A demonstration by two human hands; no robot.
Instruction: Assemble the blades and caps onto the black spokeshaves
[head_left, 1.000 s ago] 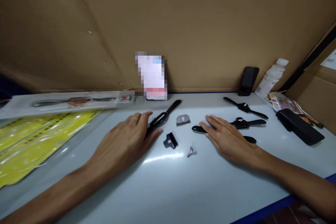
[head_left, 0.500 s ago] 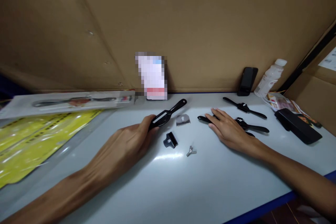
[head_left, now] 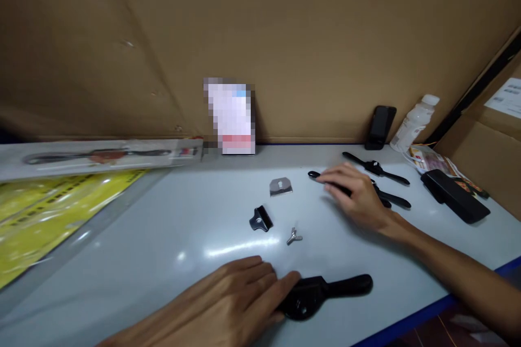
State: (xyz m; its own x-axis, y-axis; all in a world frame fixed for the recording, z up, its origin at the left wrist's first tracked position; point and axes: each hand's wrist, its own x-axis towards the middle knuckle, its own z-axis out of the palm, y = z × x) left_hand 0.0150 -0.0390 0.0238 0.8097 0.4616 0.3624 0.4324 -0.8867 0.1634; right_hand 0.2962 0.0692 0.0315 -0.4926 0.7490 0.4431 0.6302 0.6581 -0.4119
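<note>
My left hand (head_left: 248,295) grips one end of a black spokeshave body (head_left: 305,299), low over the near part of the table, its other handle pointing right. My right hand (head_left: 356,195) has its fingers curled over another black spokeshave (head_left: 339,188) on the table; the palm hides part of it. Between the hands lie a silver blade (head_left: 280,186) with a central slot, a dark lever cap (head_left: 261,219) with a hole, and a silver wing screw (head_left: 293,236). More spokeshaves lie beside my right hand, one (head_left: 375,167) behind it and one (head_left: 393,198) partly covered.
At the left are a bagged spokeshave (head_left: 109,156) and yellow printed packaging (head_left: 52,217). A blurred-out screen (head_left: 234,119) leans on the cardboard wall. Rightward stand a dark phone (head_left: 380,127) and a bottle (head_left: 415,122), with a black block-like object (head_left: 456,195) nearer.
My left hand has brought the spokeshave body from mid-table toward the near edge and turned it. My right hand, flatter before, has curled its fingers around the other spokeshave.
</note>
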